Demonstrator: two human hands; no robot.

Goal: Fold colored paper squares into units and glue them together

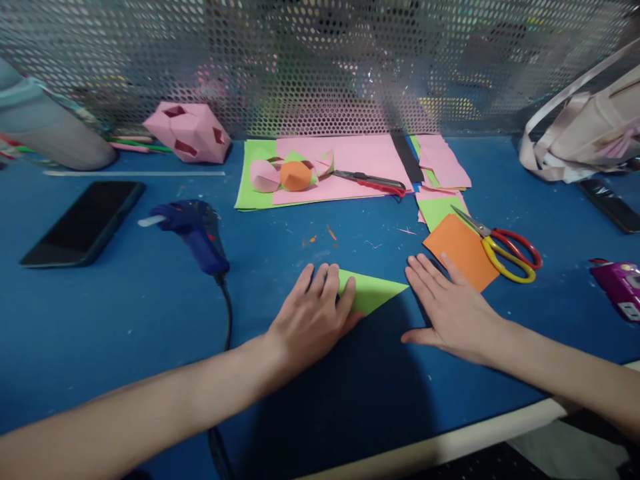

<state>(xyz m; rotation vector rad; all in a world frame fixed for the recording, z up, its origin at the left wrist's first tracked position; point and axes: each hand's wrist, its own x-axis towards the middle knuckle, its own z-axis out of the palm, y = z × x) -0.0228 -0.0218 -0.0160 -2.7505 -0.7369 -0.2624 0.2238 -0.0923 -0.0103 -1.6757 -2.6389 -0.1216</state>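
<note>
A folded triangle of light green paper [376, 291] lies on the blue tabletop, its sharp corner pointing right. My left hand [317, 303] rests over the paper's left part, fingers laid out on it, hiding that end. Just past the sharp corner, my right hand [450, 303] lies flat with the thumb spread away, holding nothing. An orange square of paper [457, 247] sits right behind the right hand's fingers. Scissors with red and yellow handles [505, 250] lie partly across that square.
A blue glue gun [193, 230] with its cord stands left of my hands, near a black phone [85, 223]. Behind are pink paper sheets [360, 157], a utility knife [373, 181] and a pink paper polyhedron [193, 130]. A perforated metal panel [320, 67] bounds the back.
</note>
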